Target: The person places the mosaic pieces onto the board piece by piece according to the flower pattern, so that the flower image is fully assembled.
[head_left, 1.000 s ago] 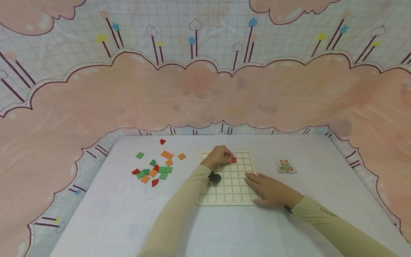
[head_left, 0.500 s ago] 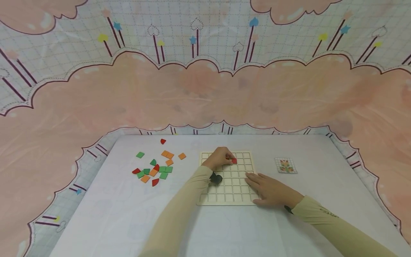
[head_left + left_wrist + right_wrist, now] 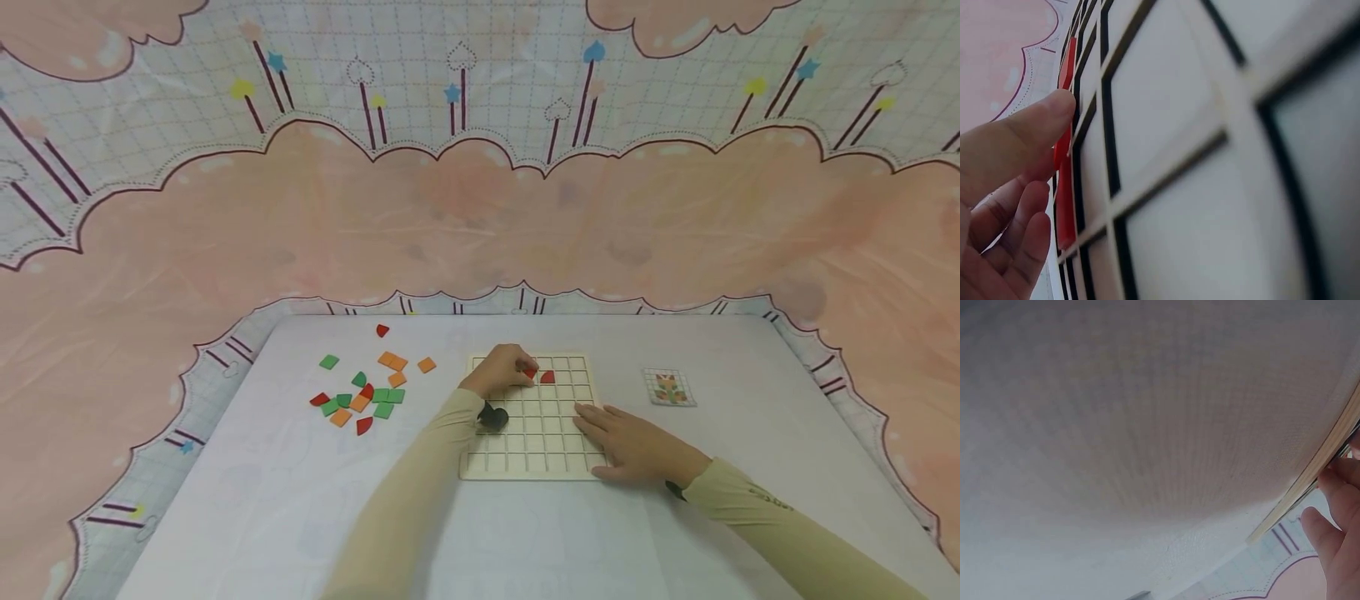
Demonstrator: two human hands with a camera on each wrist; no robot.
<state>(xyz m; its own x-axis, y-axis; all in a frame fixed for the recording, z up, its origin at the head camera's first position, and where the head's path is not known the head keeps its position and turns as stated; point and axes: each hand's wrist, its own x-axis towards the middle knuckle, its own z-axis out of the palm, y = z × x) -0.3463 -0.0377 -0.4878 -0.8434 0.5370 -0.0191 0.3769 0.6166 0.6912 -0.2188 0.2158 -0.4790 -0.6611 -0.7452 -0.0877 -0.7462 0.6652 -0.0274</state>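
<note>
A pale wooden grid board [image 3: 534, 469] lies on the table in front of me. Near its far side, my left hand [image 3: 504, 369] pinches a red quarter-round tile [image 3: 530, 374] between thumb and fingers, close over the squares. Just right of it, a second red quarter-round tile [image 3: 548, 377] sits in a square. In the left wrist view the thumb [image 3: 1035, 128] overlaps the red pieces, seen nearly edge-on. My right hand [image 3: 637, 443] rests on the board's right edge with fingers extended; the right wrist view catches its fingers [image 3: 1341, 506] at the wooden edge.
Left of the board lie scattered tiles: green squares [image 3: 384, 411], orange squares [image 3: 427, 364] and red quarter-rounds [image 3: 364, 426], among others. A small card [image 3: 669, 387] with a flower pattern on a grid is at the right. A white cloth [image 3: 247, 500] covers the table.
My left hand has shifted slightly left, away from the red tile in its square, which now shows more fully. A second red tile has come into sight between its fingers. The right hand stays put.
</note>
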